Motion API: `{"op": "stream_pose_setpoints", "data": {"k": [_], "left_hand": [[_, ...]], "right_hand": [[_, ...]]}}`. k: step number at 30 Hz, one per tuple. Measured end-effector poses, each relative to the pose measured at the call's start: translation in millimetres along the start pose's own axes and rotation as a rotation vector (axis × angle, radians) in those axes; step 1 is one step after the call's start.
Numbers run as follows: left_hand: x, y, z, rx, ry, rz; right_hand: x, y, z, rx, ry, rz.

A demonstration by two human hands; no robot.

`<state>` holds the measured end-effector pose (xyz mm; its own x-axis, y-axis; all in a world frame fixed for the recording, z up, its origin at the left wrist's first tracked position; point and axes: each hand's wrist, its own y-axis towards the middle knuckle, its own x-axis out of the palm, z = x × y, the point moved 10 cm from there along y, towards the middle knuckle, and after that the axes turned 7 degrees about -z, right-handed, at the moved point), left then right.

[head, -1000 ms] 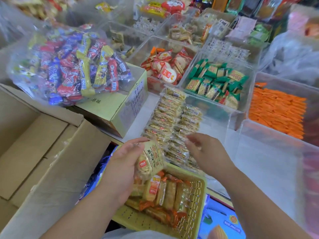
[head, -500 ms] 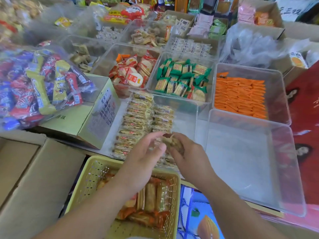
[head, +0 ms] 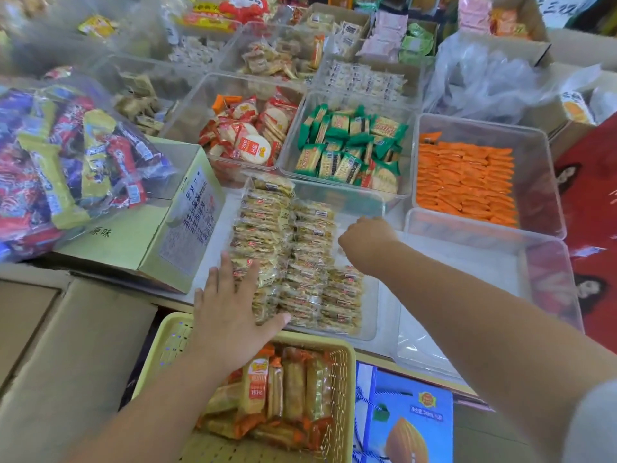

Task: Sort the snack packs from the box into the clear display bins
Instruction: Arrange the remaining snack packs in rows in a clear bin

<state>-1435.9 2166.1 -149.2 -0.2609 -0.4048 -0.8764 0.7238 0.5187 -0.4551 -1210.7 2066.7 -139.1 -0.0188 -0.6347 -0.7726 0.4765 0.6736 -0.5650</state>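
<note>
With the left hand (head: 230, 315) resting straight-fingered on the snack packs (head: 310, 262) in the clear bin (head: 371, 331), the right hand (head: 365, 240), fingers curled and contents indeterminable, may topple rows if pushed sideways.

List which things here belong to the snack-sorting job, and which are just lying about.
In the job: left hand, right hand, yellow basket, orange-edged packs, pale packs, clear bin.

Lying about: bag of sweets, green carton, blue almond box.
</note>
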Motion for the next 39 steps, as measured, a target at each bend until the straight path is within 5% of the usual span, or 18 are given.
{"op": "stream_pose_setpoints", "data": {"k": [8,15,26,34,39], "left_hand": [[7,3,-4,0.058,-0.007,0.053],[11,5,-4,0.073,-0.003,0.075],[12,5,-4,0.083,0.008,0.072],[11,6,-5,0.077,0.016,0.054],[9,6,-6,0.09,0.002,-0.019]], "right_hand": [[58,40,-25,-0.097,0.167,-0.32],[68,55,-32,-0.121,0.162,-0.368],[77,51,-28,0.114,0.411,-0.344],[59,18,-28,0.223,0.537,-0.139],[56,-25,-52,0.148,0.659,-0.101]]}}
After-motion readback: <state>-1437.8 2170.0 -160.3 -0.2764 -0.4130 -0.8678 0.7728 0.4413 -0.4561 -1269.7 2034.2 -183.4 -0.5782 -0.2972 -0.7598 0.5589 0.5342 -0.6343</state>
